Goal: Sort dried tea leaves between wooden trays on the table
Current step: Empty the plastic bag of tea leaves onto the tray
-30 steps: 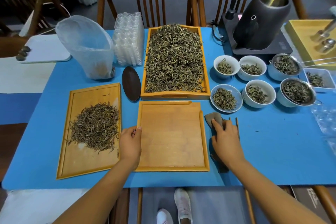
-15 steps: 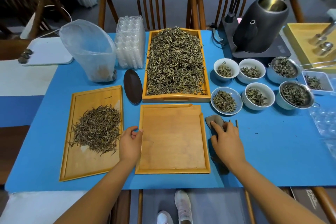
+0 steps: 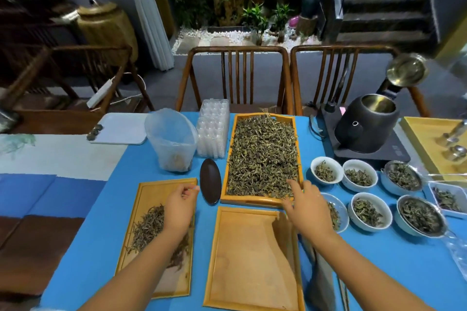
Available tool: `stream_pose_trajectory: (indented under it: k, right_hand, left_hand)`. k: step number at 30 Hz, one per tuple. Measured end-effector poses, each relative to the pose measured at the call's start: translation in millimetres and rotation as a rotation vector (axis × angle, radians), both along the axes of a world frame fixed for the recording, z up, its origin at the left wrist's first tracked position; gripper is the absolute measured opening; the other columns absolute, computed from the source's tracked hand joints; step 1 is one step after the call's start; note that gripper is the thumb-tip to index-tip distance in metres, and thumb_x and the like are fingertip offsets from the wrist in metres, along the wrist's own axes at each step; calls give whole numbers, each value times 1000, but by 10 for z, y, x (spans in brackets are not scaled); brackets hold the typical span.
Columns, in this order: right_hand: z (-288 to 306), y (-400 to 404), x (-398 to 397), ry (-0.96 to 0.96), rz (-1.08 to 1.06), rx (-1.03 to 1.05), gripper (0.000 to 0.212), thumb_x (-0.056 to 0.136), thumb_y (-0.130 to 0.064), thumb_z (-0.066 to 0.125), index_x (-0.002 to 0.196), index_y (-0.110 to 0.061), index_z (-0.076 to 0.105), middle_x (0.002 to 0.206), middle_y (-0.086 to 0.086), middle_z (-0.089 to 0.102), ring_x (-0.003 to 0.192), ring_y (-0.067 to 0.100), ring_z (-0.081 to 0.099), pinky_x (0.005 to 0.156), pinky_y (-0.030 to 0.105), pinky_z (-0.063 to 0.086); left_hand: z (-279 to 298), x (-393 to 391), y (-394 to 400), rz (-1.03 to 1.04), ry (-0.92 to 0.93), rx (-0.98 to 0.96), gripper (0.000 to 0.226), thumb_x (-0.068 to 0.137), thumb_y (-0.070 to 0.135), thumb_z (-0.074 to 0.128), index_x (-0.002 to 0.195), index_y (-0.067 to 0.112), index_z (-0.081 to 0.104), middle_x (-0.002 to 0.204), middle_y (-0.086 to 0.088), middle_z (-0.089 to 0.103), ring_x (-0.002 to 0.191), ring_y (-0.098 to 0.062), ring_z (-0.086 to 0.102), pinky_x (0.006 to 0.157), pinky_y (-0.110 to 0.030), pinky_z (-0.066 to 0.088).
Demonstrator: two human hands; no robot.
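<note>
Tea sorting: right hand at near edge of full tray

Forearms enter from the bottom edge; between them lies the empty tray (image 3: 249,257), bare wood, nearest the person, its long axis running away from the viewer; to its left, the left tray (image 3: 149,194) carries a loose pile of sorted leaves (image 3: 149,230), partly hidden under the forearm.

Left hand (image 3: 180,206) hovers over the upper part of the left tray; fingers curled inward, thumb and fingertips drawn close together near the dark scoop (image 3: 210,184); whether they pinch a leaf cannot be told, too small and blurred.

Right hand (image 3: 307,207) reaches forward over the far right corner of the empty tray; fingers spread and fairly straight, tips at the near right corner of the full tray (image 3: 300,149), on or just above the bulk leaves (image 3: 262,154); nothing visibly clasped.

Key relation: the bulk leaves lie straight ahead of the hands, beyond the empty tray, the full tray's long axis also running away from the viewer; the right hand is the nearer, already at its edge; the left is well apart, beyond the scoop.

Judgement: next move is probably a pick or rake of leaves toward the empty tray.

Farther right, several small bowls (image 3: 326,171) of leaves; behind them a kettle (image 3: 366,124).
</note>
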State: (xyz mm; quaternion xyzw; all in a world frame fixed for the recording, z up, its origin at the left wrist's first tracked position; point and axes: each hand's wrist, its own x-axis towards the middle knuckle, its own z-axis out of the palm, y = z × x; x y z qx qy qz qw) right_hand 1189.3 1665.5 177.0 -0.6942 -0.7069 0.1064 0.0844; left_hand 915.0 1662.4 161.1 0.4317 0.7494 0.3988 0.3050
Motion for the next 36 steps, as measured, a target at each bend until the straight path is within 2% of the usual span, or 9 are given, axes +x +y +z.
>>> stream_pose_trajectory:
  k: [6, 9, 12, 16, 21, 25, 27, 32, 36]
  right_hand:
    - [129, 428, -349, -58, 164, 18, 45, 90, -32, 42, 132, -18, 41, 113, 8, 51, 104, 27, 49, 83, 38, 43]
    - [137, 599, -557, -125, 254, 16, 43, 90, -34, 40, 130, -18, 41, 109, 6, 51, 100, 24, 49, 76, 34, 43]
    - [111, 760, -798, -144, 330, 4, 42, 91, -35, 40, 128, -17, 41, 112, 6, 51, 102, 25, 49, 79, 35, 44]
    - [9, 970, -1167, -184, 435, -18, 39, 90, -35, 40, 125, -17, 43, 112, 7, 50, 104, 27, 48, 80, 38, 41]
    - [-211, 1185, -1694, -109, 481, -92, 42, 91, -36, 40, 127, -14, 42, 117, 9, 49, 109, 28, 45, 88, 38, 40]
    - [-395, 1335, -2039, -87, 487, -128, 49, 92, -42, 40, 131, -11, 39, 124, 10, 46, 116, 29, 43, 94, 39, 37]
    - [-495, 1412, -2161, -85, 476, -159, 53, 92, -44, 40, 134, -10, 35, 128, 10, 44, 120, 28, 40, 97, 39, 35]
    - [-702, 1566, -2384, -76, 464, -215, 56, 92, -48, 39, 131, -8, 38, 127, 10, 44, 120, 27, 38, 101, 37, 33]
    - [-812, 1618, -2495, -42, 414, -198, 54, 92, -51, 38, 125, -8, 45, 123, 9, 47, 116, 26, 41, 100, 35, 33]
  left_hand:
    - [80, -420, 49, 13, 84, -29, 13, 87, 31, 62, 92, 19, 64, 82, 1, 62, 75, -14, 58, 59, -24, 40]
    - [80, -733, 76, -21, 208, -33, 11, 87, 31, 62, 90, 20, 63, 84, 2, 59, 75, -12, 55, 60, -18, 40]
    - [62, -1036, 172, -33, 298, -61, 8, 87, 29, 63, 89, 22, 61, 87, 0, 57, 74, -12, 53, 59, -21, 36]
    - [-33, -1359, 382, -84, 370, -110, 8, 86, 28, 63, 92, 22, 61, 90, 1, 55, 78, -16, 55, 66, -28, 37]
    - [-263, -1673, 724, -164, 372, -214, 32, 83, 27, 68, 112, 16, 59, 101, -3, 53, 83, -16, 55, 75, -29, 42]
    - [-502, -1827, 1030, -245, 379, -303, 61, 79, 29, 72, 132, 14, 46, 129, -11, 50, 116, -25, 52, 97, -37, 43]
    - [-608, -1869, 1166, -264, 370, -327, 75, 76, 31, 74, 139, 15, 37, 137, -11, 45, 125, -27, 46, 101, -38, 39]
    - [-810, -1920, 1457, -319, 312, -336, 97, 68, 27, 81, 146, 15, 24, 148, -10, 34, 134, -26, 37, 107, -39, 34]
    - [-895, -1895, 1593, -350, 246, -265, 88, 68, 24, 82, 140, 17, 32, 143, -8, 43, 129, -25, 43, 97, -32, 38]
